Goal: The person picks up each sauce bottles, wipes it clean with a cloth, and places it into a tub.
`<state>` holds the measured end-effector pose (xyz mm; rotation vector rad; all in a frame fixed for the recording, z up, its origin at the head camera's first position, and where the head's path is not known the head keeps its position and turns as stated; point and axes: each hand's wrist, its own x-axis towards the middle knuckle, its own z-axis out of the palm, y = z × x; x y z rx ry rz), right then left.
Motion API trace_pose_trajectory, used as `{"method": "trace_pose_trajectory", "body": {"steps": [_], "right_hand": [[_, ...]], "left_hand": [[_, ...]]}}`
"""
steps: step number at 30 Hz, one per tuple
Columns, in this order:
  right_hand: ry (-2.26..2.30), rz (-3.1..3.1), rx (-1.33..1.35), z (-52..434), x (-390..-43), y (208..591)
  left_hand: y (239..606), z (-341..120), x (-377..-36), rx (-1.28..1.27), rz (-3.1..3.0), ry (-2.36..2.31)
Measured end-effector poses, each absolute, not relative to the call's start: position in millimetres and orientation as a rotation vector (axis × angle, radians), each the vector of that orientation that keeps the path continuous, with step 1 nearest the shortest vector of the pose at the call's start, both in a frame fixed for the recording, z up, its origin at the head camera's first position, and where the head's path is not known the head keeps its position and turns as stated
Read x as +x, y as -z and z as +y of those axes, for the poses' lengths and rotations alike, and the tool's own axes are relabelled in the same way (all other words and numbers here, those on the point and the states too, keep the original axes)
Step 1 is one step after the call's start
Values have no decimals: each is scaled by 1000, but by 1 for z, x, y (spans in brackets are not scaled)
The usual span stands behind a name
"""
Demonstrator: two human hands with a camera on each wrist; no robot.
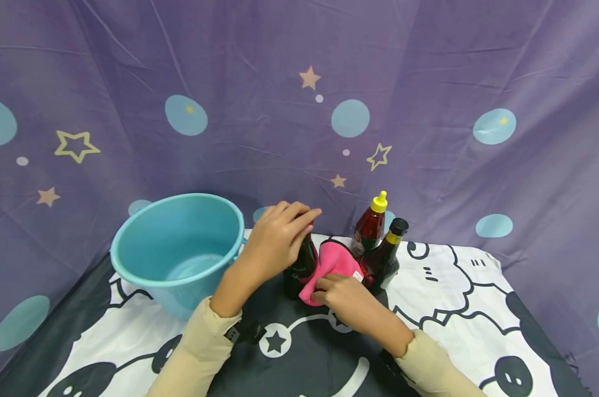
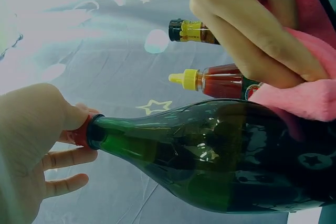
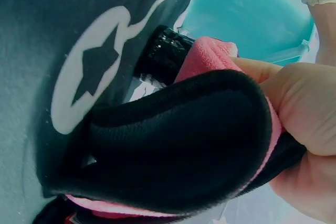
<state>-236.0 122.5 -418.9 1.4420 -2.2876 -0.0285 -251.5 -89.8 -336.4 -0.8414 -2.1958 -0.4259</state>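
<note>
Nearest, the pink cloth (image 1: 334,262) lies along the 3 o'clock side of the green bottle (image 1: 299,270). If the right hand (image 1: 350,302) presses hard toward 9 o'clock, the bottle could tip, since the left hand (image 1: 274,237) steadies it only at the top. A slack fold might also slip off the smooth wall. Farther on, the cloth's free edge could catch the black-capped bottle (image 1: 381,259) at 3 o'clock or the yellow-capped bottle (image 1: 368,226) at 2 o'clock; whether it touches either, I cannot tell. The blue bucket (image 1: 175,295) at 9 o'clock might be knocked by a wide swing of the left hand.

The right hand's grip, at 4 o'clock from the bottle, is clamped on the cloth, thumb and fingers pinching a fold. Beyond, the left hand's grip, at 11 o'clock, closes on the red cap (image 2: 81,132), with two fingers reaching out straighter. The bottle stands about upright on the desk (image 1: 289,369).
</note>
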Motion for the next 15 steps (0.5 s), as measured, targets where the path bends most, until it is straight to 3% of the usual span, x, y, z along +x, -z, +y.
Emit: {"method": "trace_pose_trajectory", "body": {"steps": [8,15], "right_hand": [[19,-2372,1443,124,-237,421],[-252,-2514,1467,135,-239,402]], "left_hand": [[335,-90,-250,-827,-2151,313],[334,-89,-249,-799,-2112,190]]}}
